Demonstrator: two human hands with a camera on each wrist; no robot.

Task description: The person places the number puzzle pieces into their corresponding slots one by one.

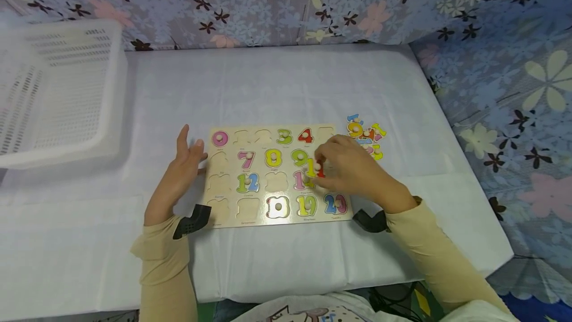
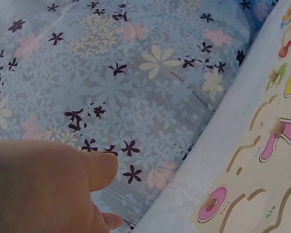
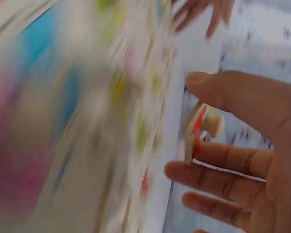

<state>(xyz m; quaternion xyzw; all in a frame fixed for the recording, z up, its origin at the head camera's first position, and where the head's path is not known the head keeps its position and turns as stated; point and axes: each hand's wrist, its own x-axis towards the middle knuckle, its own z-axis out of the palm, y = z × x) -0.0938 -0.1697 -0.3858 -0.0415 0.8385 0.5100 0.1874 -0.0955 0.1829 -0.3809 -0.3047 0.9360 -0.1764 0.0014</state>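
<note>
A wooden number puzzle board (image 1: 256, 138) lies flat on the table, with some number pieces set in it and several bare recesses. Over its right half, my right hand (image 1: 357, 173) pinches a yellow-and-red number piece (image 1: 311, 167) with a knob. In the right wrist view, the thumb and fingers (image 3: 218, 182) hold this piece (image 3: 198, 131) on edge, its knob towards the palm. My left hand (image 1: 178, 175) stays at the board's left edge, fingers extended. The left wrist view shows the left hand (image 2: 48, 187) near the pink zero (image 2: 213, 204).
Beyond the board's upper right corner lies a small heap of loose number pieces (image 1: 366, 133). A white plastic basket (image 1: 111, 98) stands at the far left of the white-covered table (image 1: 232, 83). Flowered cloth (image 1: 263, 9) hangs behind the table and on the right.
</note>
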